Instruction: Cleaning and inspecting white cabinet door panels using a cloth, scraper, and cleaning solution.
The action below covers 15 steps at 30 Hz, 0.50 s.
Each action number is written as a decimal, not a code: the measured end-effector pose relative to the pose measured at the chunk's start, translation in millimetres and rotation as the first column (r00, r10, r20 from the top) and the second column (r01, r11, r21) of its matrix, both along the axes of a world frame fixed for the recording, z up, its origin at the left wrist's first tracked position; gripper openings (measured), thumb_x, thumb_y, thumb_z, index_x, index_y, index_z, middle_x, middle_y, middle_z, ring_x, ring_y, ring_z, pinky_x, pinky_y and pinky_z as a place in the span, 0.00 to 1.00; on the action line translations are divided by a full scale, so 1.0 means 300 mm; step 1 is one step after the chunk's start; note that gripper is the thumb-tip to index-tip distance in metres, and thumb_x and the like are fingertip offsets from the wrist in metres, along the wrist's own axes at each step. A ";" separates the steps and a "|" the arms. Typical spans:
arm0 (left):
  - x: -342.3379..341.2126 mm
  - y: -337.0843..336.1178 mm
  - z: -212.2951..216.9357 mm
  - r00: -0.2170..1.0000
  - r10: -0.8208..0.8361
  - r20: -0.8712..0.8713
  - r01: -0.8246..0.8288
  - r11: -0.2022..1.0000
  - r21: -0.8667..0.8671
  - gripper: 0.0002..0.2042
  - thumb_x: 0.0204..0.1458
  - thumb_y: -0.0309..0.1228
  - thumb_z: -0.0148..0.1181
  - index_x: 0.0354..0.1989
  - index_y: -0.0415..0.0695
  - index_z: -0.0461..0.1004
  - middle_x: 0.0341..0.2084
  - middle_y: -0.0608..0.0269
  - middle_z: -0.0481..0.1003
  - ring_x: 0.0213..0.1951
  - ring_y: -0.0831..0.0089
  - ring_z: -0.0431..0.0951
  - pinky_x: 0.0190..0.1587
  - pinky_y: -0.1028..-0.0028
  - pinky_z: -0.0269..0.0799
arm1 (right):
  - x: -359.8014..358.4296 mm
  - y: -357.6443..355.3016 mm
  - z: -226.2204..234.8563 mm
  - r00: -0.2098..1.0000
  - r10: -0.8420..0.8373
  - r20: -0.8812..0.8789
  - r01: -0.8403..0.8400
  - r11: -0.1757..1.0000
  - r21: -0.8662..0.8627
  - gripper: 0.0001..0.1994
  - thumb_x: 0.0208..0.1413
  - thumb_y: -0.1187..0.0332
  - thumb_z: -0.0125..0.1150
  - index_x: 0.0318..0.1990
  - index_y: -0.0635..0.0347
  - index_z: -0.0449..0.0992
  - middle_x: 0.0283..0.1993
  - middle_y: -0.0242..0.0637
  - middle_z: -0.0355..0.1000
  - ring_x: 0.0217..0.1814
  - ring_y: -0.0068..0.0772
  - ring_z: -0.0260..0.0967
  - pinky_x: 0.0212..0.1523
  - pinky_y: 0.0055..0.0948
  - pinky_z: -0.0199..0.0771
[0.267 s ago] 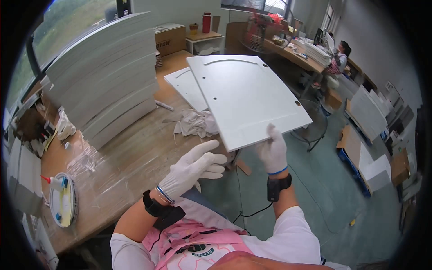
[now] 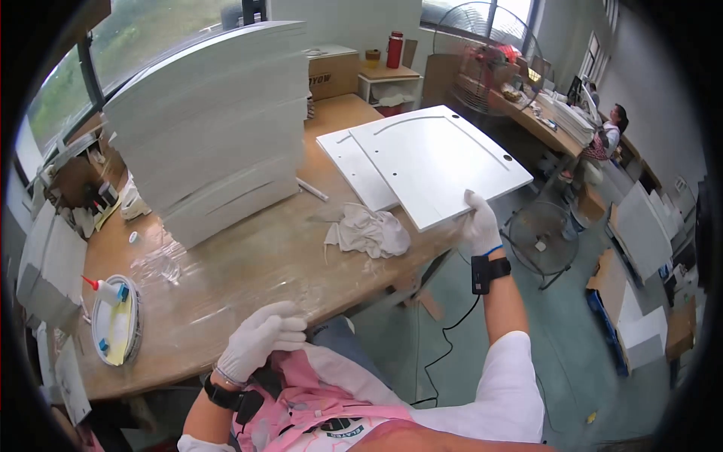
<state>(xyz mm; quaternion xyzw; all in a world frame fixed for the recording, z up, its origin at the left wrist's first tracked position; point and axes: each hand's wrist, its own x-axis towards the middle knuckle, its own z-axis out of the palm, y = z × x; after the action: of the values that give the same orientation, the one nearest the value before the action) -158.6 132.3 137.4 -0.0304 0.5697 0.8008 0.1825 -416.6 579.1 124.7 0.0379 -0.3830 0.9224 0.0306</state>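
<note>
The right hand (image 2: 482, 222), in a white glove, has its grip closed on the near edge of a flat white panel (image 2: 440, 162); the fingers under the panel are hidden, only the thumb side showing on top. That panel lies at the far right corner of the wooden surface (image 2: 263, 260), partly over a second white panel (image 2: 354, 169), whose right part it covers. The top panel is smooth, with a curved groove and several small round holes. The left hand (image 2: 260, 339), also gloved, hangs loosely curled and holds nothing, near the body above the surface's near edge. One crumpled grey cloth (image 2: 369, 230) lies just beside the panels. A tall stack (image 2: 215, 128) of white boards stands further left; their number is hard to count. A round plate (image 2: 117, 324) with a glue bottle sits at the left end.
</note>
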 end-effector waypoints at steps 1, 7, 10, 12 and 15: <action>0.033 -0.050 -0.013 0.992 0.129 0.016 -0.129 0.990 0.053 0.24 0.65 0.38 0.51 0.65 0.38 0.60 0.46 0.45 0.76 0.43 0.58 0.80 0.48 0.60 0.80 | -0.072 -0.037 -0.012 1.000 0.026 -0.003 -0.026 1.000 -0.012 0.18 0.64 0.72 0.47 0.59 0.70 0.64 0.58 0.49 0.69 0.61 0.44 0.69 0.61 0.43 0.72; 0.195 -0.250 -0.124 0.810 0.581 0.072 -0.586 0.806 0.084 0.23 0.66 0.41 0.47 0.63 0.40 0.62 0.43 0.43 0.77 0.38 0.53 0.82 0.41 0.58 0.83 | -0.378 -0.216 -0.090 0.988 0.098 0.119 -0.091 0.994 -0.064 0.15 0.63 0.73 0.51 0.56 0.68 0.67 0.54 0.44 0.71 0.57 0.40 0.70 0.61 0.36 0.72; 0.222 -0.276 -0.145 0.780 0.617 0.109 -0.626 0.767 0.139 0.22 0.66 0.38 0.48 0.63 0.38 0.61 0.45 0.40 0.76 0.42 0.52 0.82 0.43 0.56 0.82 | -0.487 -0.229 -0.187 0.988 0.065 0.137 -0.061 0.998 -0.035 0.14 0.63 0.73 0.51 0.54 0.67 0.67 0.52 0.42 0.71 0.56 0.40 0.70 0.60 0.35 0.72; 0.218 -0.281 -0.150 0.768 0.629 0.119 -0.640 0.756 0.137 0.22 0.66 0.38 0.48 0.63 0.38 0.61 0.45 0.40 0.76 0.42 0.52 0.82 0.44 0.56 0.82 | -0.515 -0.250 -0.223 0.981 0.123 0.148 -0.108 0.989 -0.103 0.14 0.64 0.73 0.51 0.55 0.67 0.67 0.53 0.43 0.70 0.56 0.41 0.70 0.62 0.40 0.72; 0.212 -0.289 -0.169 0.758 0.641 0.125 -0.653 0.745 0.140 0.22 0.66 0.38 0.48 0.63 0.38 0.61 0.45 0.40 0.76 0.42 0.51 0.81 0.44 0.55 0.82 | -0.497 -0.303 -0.251 0.964 0.164 0.209 -0.128 0.976 -0.177 0.14 0.64 0.72 0.51 0.55 0.66 0.67 0.54 0.45 0.70 0.57 0.42 0.69 0.64 0.45 0.70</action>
<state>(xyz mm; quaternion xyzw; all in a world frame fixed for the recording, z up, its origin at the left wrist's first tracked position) -95.0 45.8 86.8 -0.2372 0.4446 0.8596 -0.0849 -565.6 488.2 49.5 -0.0400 -0.3042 0.9486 -0.0779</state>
